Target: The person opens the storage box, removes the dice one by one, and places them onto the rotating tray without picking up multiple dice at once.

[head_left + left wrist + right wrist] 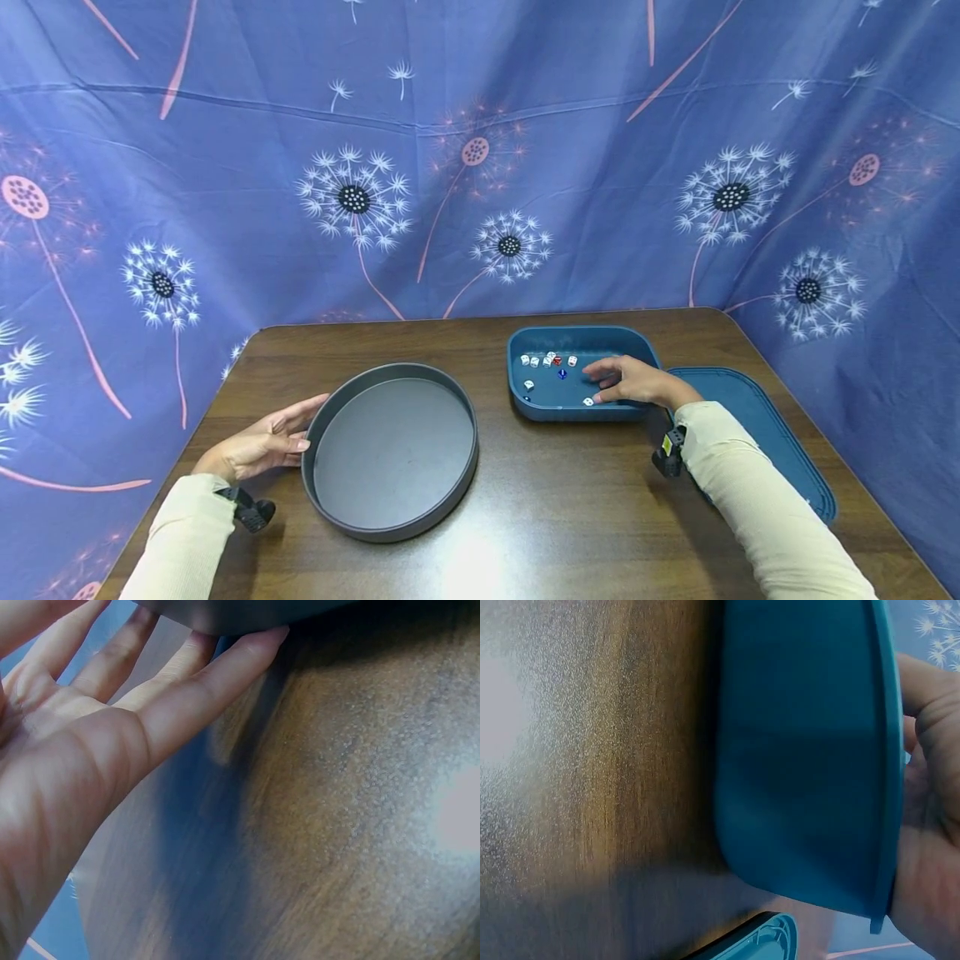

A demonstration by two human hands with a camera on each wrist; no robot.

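A round dark grey pan (393,450) stands on the table, its side touched by my left hand (258,437). The fingers are spread and fairly straight, and the thumb (225,679) reaches the pan's side in the left wrist view. Over on the right, my right hand (633,382) reaches over the rim into a blue plastic box (555,413), its thumb beside a white die (588,402). A gap shows between thumb and fingers. Several other dice lie in the box, mostly white, with a red die (557,361) and a blue die (562,374). The box wall (802,750) hides the fingertips from the right wrist camera.
A blue lid (738,404) lies right of the box, partly under my right forearm. Everything stands on a brown wooden table (555,508). A blue dandelion-print cloth (450,192) hangs behind the table's far edge.
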